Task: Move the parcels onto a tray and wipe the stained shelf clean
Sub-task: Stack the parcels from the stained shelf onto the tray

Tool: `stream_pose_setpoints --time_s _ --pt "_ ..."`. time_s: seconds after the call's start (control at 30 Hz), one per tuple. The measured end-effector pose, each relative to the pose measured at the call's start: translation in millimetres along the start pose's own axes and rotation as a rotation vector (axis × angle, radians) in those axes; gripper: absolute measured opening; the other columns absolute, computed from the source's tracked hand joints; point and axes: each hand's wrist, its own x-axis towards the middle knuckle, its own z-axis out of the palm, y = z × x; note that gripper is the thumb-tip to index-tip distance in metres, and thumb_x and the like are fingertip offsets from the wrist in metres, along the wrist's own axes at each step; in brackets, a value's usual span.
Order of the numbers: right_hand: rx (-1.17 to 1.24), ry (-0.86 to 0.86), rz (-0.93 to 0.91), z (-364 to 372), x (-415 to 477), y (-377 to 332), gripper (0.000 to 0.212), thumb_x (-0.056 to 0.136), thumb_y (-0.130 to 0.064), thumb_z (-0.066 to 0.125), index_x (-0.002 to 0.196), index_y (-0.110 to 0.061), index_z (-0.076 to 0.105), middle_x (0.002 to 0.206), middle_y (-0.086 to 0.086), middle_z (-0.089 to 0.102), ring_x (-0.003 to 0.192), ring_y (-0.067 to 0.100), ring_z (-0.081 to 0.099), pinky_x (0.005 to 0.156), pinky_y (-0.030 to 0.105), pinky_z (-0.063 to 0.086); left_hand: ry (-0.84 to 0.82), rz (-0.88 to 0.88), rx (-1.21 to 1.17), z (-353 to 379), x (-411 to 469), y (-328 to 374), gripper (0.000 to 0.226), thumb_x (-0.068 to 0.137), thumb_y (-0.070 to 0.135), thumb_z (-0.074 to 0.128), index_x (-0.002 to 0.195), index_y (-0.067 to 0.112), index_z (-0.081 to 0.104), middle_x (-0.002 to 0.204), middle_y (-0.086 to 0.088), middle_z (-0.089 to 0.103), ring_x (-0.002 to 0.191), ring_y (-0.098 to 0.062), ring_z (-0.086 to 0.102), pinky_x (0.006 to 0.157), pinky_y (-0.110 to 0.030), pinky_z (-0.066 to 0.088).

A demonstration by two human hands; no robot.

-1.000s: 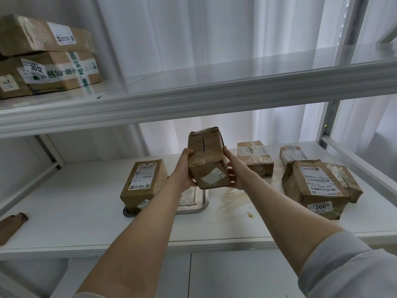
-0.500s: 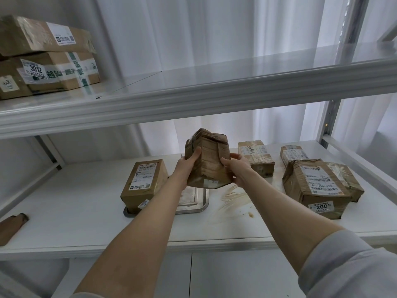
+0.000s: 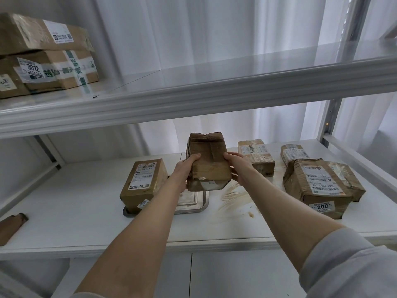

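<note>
- We are working on the first step, shifting parcels to the tray [image 3: 193, 206]. Wiping is not yet begun.
- The left grip [image 3: 185, 168] and the right grip [image 3: 238, 166] are both clasping the held parcel [image 3: 209, 166]. One is on each side, with the fingers curled round its edges.
- The held parcel is hanging upright in the air above the tray's right part, and it is not touching the tray.
- A labelled parcel [image 3: 142, 183] is already sitting on the tray's left part, covering that end.
- Four more parcels are lying on the shelf [image 3: 64, 211] to the right of the tray:
  - a taped parcel [image 3: 255, 157];
  - a small parcel [image 3: 293, 152] further right;
  - a large parcel [image 3: 318, 186];
  - a crumpled parcel [image 3: 348, 179] touching the large one's far side.
- The stain [image 3: 234, 196] is showing as brown smears just right of the tray, between it and the large parcel.
- Next move, as we are judging it: lowering the held parcel onto the bare right part of the tray, beside the labelled parcel. We are planning to loosen both grips only once it is seated.
- The bare part is looking tight, so we are expecting to lay the parcel squarely. Later parcels will probably need stacking.
- A brown object [image 3: 11, 224] is lying well left of the tray, and we cannot tell whether it is a cloth.
</note>
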Motion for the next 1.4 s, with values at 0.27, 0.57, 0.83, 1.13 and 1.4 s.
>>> stream_pose_setpoints --time_s 0.27,0.57,0.83,1.13,1.4 --pt "-0.036 0.015 0.104 2.7 -3.0 1.4 0.022 0.096 -0.033 0.055 0.090 -0.012 0.058 0.087 0.006 0.064 0.075 0.019 0.061 0.068 0.030 0.052 -0.005 -0.011 -0.015 -0.1 2.9 0.2 0.031 0.086 0.041 0.060 0.104 0.015 0.058 0.088 -0.003 0.063 0.083 -0.021 0.059 0.082 -0.039 0.050" --pt "-0.145 -0.166 0.267 -1.2 -4.2 4.8 0.056 0.087 -0.066 0.047 0.109 -0.015 0.059 0.101 0.008 0.063 0.095 0.028 0.060 0.095 0.048 0.047 -0.054 -0.024 0.000 -0.8 5.1 2.7 0.028 0.092 0.042 0.046 0.102 0.018 0.056 0.100 -0.007 0.066 0.097 -0.029 0.061 0.093 -0.046 0.048" --pt "-0.007 -0.052 0.222 2.3 -15.3 -1.8 0.033 0.089 -0.041 0.064 0.087 -0.010 0.055 0.084 0.008 0.063 0.065 0.020 0.062 0.058 0.033 0.058 -0.022 0.134 0.111 -1.2 6.5 -1.1 0.047 0.100 0.031 0.043 0.145 0.022 0.034 0.131 -0.009 0.056 0.111 -0.031 0.058 0.085 -0.043 0.054" --pt "-0.011 0.086 0.139 9.9 -7.8 0.3 0.020 0.089 -0.021 0.068 0.091 -0.006 0.055 0.078 0.008 0.061 0.066 0.022 0.061 0.060 0.038 0.055 -0.189 -0.036 0.188 0.9 -4.1 3.4 0.066 0.075 0.052 0.070 0.129 0.018 0.050 0.106 -0.007 0.068 0.090 -0.022 0.068 0.074 -0.037 0.058" --pt "-0.027 -0.001 0.145 16.3 -2.0 5.2 0.035 0.096 -0.038 0.054 0.117 -0.011 0.057 0.115 0.010 0.065 0.099 0.023 0.063 0.088 0.038 0.053 -0.138 -0.072 -0.128 -8.5 -0.7 1.9 0.039 0.084 0.049 0.056 0.108 0.018 0.059 0.108 -0.010 0.063 0.108 -0.029 0.058 0.094 -0.052 0.049"
